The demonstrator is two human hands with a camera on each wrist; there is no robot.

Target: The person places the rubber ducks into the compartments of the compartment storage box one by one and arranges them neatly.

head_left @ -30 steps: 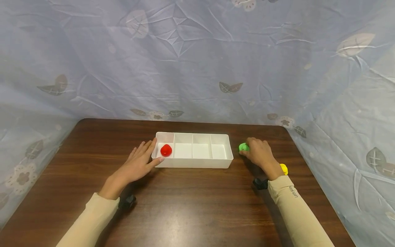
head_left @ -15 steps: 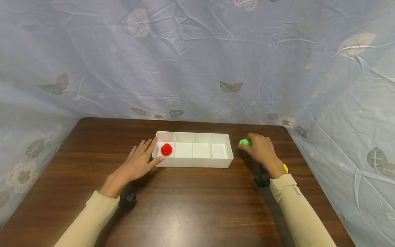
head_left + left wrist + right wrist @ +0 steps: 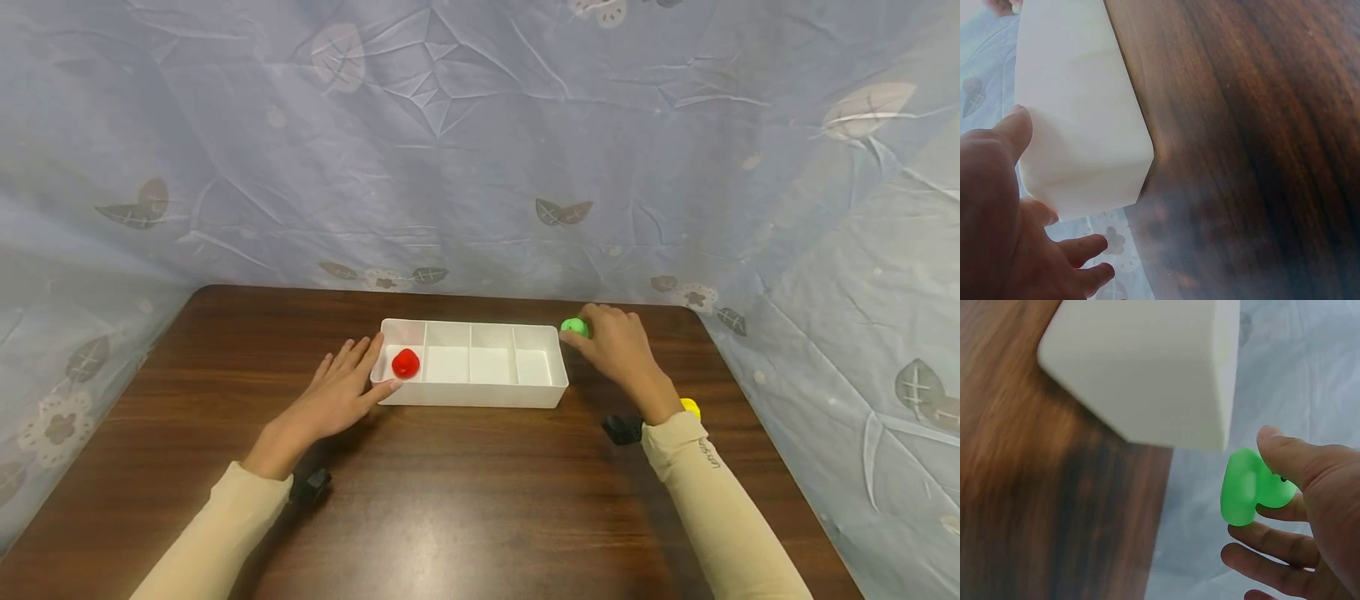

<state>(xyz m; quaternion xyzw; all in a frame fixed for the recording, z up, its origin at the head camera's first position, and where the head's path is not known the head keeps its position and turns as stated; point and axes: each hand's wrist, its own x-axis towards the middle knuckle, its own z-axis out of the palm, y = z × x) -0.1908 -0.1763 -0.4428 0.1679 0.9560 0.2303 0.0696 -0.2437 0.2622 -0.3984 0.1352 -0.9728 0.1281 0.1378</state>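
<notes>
A white tray [image 3: 472, 395] with a row of compartments stands on the brown table. A small rounded red toy [image 3: 406, 363] lies in its leftmost compartment. My left hand [image 3: 337, 400] rests at the tray's left end, thumb on the front rim and fingers extended along the side; the left wrist view shows the thumb and forefinger touching the tray [image 3: 1085, 112]. Beyond the tray's right end, my right hand [image 3: 618, 346] pinches a small green rubber duck [image 3: 1241, 487] between thumb and fingers. In the right wrist view the duck is raised near the tray's corner [image 3: 1166, 381].
A yellow object [image 3: 690, 408] lies on the table [image 3: 465, 500], partly hidden behind my right wrist. Patterned cloth [image 3: 480, 167] hangs behind the table and along its sides. A black wrist device [image 3: 622, 429] juts out under my right forearm.
My right hand has lifted the green rubber duck and moved left and farther back, toward the tray's right end. A blue thing glimpsed beside the right wrist is now hidden. The left hand stays put.
</notes>
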